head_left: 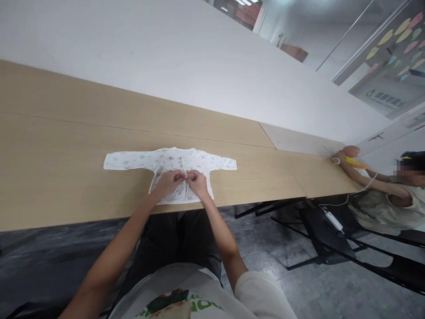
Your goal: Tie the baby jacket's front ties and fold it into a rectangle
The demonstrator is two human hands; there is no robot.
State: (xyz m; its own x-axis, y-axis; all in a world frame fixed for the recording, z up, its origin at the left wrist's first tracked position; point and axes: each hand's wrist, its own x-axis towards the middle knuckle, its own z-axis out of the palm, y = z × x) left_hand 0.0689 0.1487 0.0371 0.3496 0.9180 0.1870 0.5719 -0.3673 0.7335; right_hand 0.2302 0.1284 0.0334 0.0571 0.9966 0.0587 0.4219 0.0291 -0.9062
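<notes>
A small white baby shirt (166,161) with a printed pattern lies spread flat on the wooden table, both sleeves stretched out to the sides. My left hand (168,182) pinches the shirt's front opening from the left. From the right, my right hand (197,181) pinches the same opening edge, its fingertips almost touching those of the left. Whatever small fastener may lie between the fingertips is hidden. The lower hem of the shirt rests close to the table's near edge.
The long wooden table (66,177) runs along a white wall (149,57). At the far right a person (395,195) sits handling a doll (352,153) in yellow. Black folding chairs (318,235) stand below, one bearing a white power strip (333,220) with a cable.
</notes>
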